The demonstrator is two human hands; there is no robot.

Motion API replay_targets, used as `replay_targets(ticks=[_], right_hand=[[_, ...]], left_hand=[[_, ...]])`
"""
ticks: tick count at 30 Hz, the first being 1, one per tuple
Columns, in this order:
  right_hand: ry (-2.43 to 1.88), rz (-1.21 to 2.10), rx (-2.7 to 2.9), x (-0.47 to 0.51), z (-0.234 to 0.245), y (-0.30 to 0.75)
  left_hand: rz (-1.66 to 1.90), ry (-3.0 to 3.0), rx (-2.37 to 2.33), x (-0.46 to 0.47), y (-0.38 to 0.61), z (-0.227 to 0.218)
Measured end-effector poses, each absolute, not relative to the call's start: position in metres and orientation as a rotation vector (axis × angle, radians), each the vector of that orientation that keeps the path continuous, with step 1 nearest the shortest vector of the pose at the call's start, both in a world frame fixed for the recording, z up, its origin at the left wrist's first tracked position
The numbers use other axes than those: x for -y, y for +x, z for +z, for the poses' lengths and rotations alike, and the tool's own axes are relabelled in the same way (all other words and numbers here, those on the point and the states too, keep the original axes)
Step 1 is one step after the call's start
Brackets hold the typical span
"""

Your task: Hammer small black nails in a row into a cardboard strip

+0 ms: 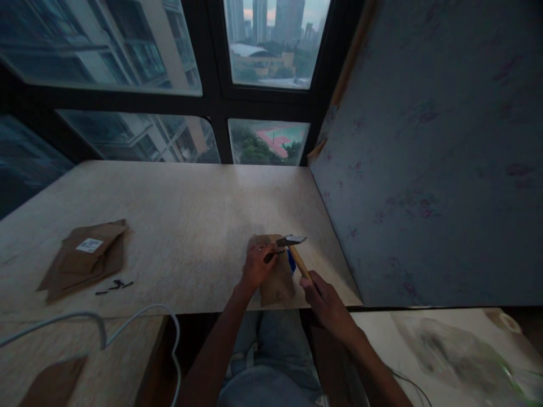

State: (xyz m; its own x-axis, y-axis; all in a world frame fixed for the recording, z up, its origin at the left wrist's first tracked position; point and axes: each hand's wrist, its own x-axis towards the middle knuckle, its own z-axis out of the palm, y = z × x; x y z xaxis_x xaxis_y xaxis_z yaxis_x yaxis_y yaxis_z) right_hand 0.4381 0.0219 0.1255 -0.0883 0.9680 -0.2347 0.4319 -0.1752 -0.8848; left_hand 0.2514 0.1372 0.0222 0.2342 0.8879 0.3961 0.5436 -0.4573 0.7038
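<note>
My right hand point(324, 297) grips a hammer point(297, 253) over brown cardboard point(278, 282) at the table's point(190, 215) near edge; left hand point(257, 265) pinches a small dark nail point(274, 255) (bare tabletop beyond).

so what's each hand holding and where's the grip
Right hand grips a hammer at the lower end of its wooden handle. Left hand pinches a small dark object, too blurred to identify.

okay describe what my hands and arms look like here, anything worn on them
Both the left hand and the right hand are bare: no gloves, and no rings, watch or bracelet that show in this dim light. Both forearms are uncovered up to the bottom edge of the picture, with no sleeve in view.
</note>
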Motion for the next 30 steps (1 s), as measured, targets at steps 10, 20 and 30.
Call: replay_targets(ticks=[10,20,30], right_hand=[[-1.667,1.228,1.558,-0.021,0.107,0.438],[-1.64,1.211,1.287,-0.014,0.102,0.437],[-1.649,1.201,0.939,0.004,0.064,0.422]], left_hand=[[1.091,2.084,-1.351,-0.136,0.254,0.023],[1.139,2.035,-1.328,-0.135,0.255,0.023],[1.09,2.067,-1.263,-0.132,0.248,0.032]])
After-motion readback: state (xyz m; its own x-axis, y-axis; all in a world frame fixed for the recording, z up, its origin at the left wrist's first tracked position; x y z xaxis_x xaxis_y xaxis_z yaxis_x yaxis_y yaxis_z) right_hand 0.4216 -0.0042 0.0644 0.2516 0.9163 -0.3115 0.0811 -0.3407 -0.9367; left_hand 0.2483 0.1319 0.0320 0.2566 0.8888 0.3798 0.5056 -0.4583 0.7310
